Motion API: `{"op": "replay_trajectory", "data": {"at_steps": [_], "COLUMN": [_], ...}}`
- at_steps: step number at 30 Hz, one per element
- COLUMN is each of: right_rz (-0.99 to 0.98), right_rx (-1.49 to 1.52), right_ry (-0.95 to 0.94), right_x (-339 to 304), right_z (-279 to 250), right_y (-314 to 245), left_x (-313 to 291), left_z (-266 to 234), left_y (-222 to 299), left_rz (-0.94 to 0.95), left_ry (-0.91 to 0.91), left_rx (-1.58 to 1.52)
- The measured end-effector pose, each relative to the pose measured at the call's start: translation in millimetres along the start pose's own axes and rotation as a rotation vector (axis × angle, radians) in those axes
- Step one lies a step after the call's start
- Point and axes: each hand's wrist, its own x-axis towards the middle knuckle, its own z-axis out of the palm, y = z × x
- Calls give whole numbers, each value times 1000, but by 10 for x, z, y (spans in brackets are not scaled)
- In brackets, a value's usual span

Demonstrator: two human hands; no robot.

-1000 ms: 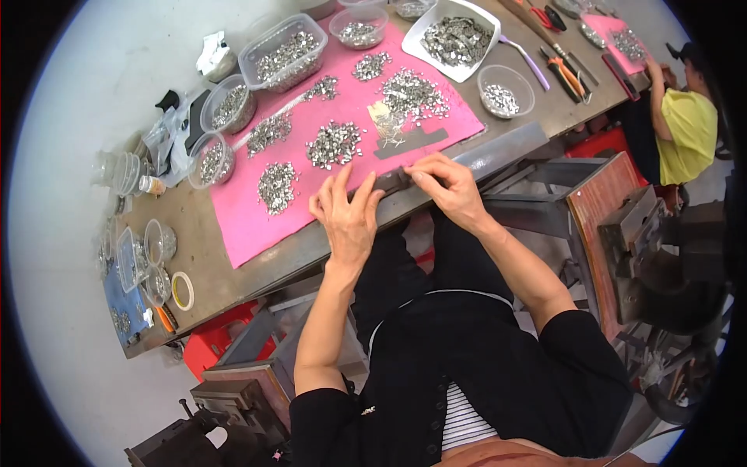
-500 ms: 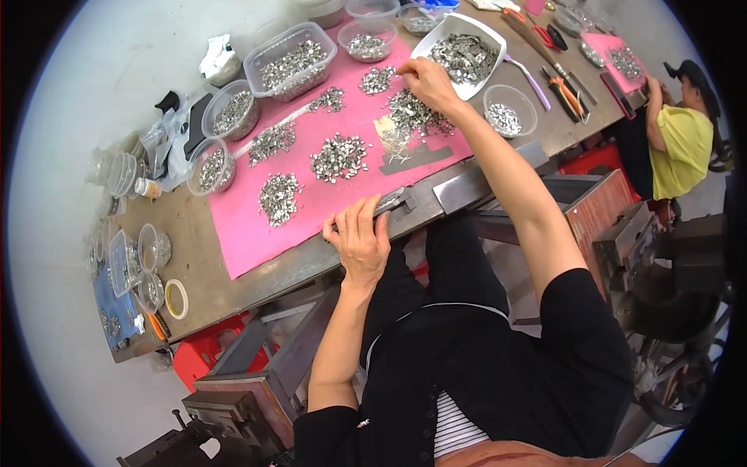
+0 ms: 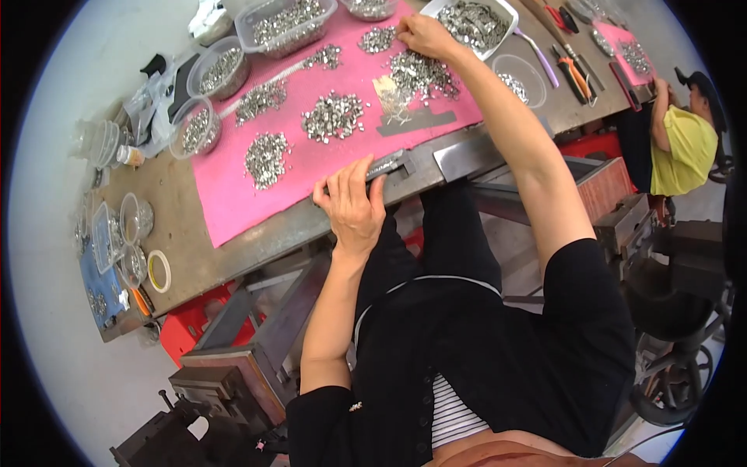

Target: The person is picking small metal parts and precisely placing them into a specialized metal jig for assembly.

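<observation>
My left hand (image 3: 352, 204) rests at the table's front edge, its fingers curled over a narrow metal channel (image 3: 389, 164) with small shiny bits along it. Farther out, my right hand (image 3: 426, 36) reaches down to the pink mat with its fingers pinched together; whatever they hold is too small to make out. It is between a small heap of silvery metal pieces (image 3: 377, 40) and a larger, darker heap (image 3: 422, 76). More heaps lie on the pink mat (image 3: 299, 163), among them a heap of metal bits (image 3: 333, 117) in the middle.
A white tray (image 3: 510, 17) of metal parts stands beyond my right hand, near a round clear tub (image 3: 520, 81). Clear containers (image 3: 220, 67) line the far left. Pliers (image 3: 572, 78) and a purple-handled tool (image 3: 537, 54) lie right. A person in yellow (image 3: 685, 148) sits farther right.
The whole view has shifted, so the table sits higher in the picture. Both hands stay at nearly the same places on the table, the left on the channel and the right by the heaps.
</observation>
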Motion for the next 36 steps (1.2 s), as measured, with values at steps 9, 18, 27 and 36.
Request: {"op": "replay_trajectory", "data": {"at_steps": [9, 18, 27, 36], "right_rz": [32, 179, 81, -92], "right_rx": [123, 203, 102, 383], "right_ry": [204, 125, 79, -256], "right_x": [-418, -234, -231, -1183], "right_z": [-361, -149, -165, -280], "right_y": [-437, -243, -438, -1439], "left_x": [0, -58, -26, 18], "left_z": [0, -50, -22, -5], "left_y": [-7, 36, -5, 13], "left_rz": [-3, -2, -29, -1], "left_ry": [1, 13, -6, 21], "left_rx": [24, 32, 26, 6]}}
